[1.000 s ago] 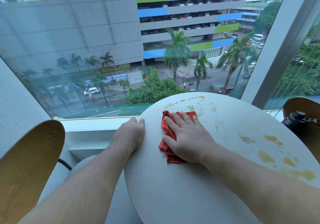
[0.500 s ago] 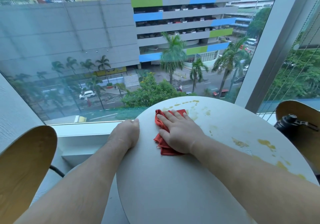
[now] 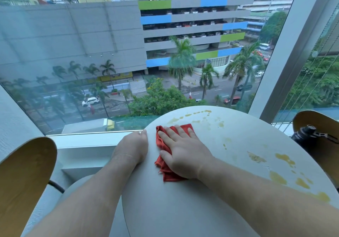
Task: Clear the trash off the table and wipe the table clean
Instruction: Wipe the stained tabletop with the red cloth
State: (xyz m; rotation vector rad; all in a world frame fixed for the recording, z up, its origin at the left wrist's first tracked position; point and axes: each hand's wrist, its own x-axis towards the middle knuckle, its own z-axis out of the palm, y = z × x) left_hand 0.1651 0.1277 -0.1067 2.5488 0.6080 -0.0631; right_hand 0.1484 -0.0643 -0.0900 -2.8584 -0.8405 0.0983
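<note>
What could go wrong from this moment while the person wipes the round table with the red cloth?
1. The yellow stains lie near the right rim of the table; a wide stroke may smear them over the edge.
2. The right hand covers most of the small red cloth, so bare skin may touch the spill.
3. The far stains by the window could be missed.

My two forearms bare to the frame's edge, no sleeves, left hand, right hand, fingers ringless
</note>
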